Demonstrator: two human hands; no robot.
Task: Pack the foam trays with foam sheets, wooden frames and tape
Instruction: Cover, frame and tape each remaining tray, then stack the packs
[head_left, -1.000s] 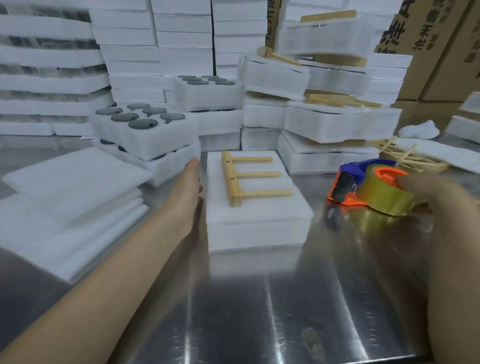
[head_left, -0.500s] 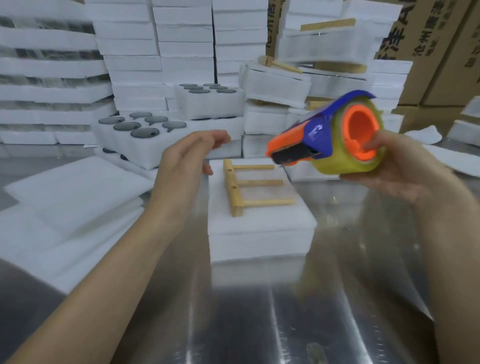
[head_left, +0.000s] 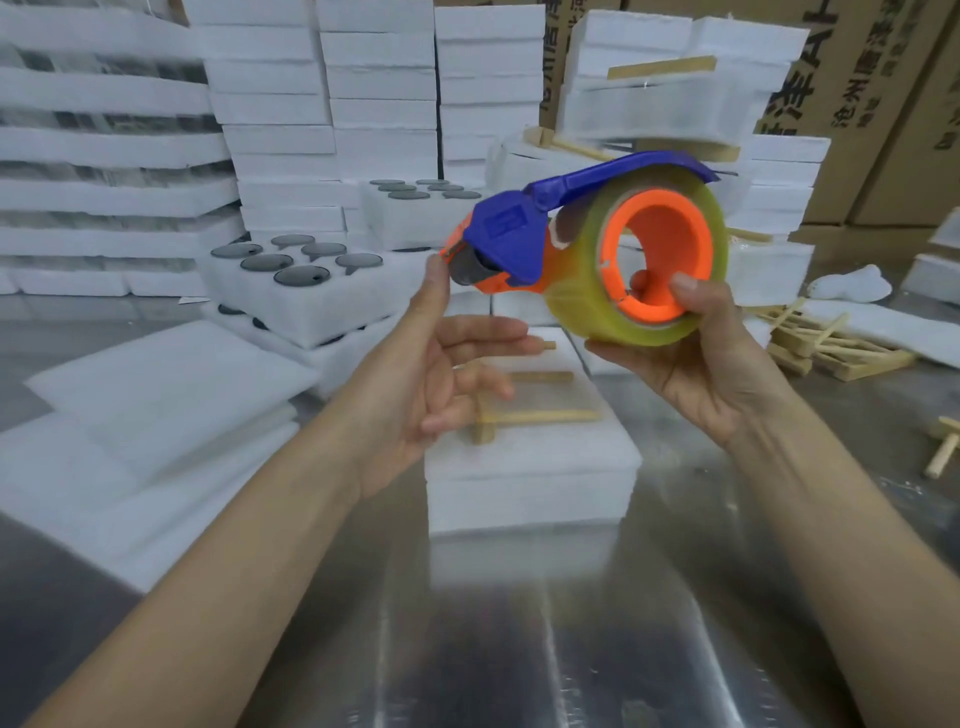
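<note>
My right hand (head_left: 696, 358) grips an orange and blue tape dispenser (head_left: 587, 244) with a roll of clear tape, held up above the table; my thumb sits inside the orange core. My left hand (head_left: 441, 374) reaches up with its thumb tip touching the dispenser's front edge, the other fingers loosely extended. Below the hands a white foam tray (head_left: 530, 467) lies on the metal table (head_left: 519, 649), with a wooden frame (head_left: 540, 410) on top, partly hidden by my left hand.
A pile of foam sheets (head_left: 145, 415) lies at the left. Foam trays holding dark round lids (head_left: 301, 291) stand behind. Stacked foam trays (head_left: 384, 104) and cardboard boxes (head_left: 883, 104) fill the back. Loose wooden frames (head_left: 831, 348) lie at the right.
My right hand lifted the tape dispenser off the table and raised it to the centre. My left hand left the foam tray's side and rose to touch the dispenser's front.
</note>
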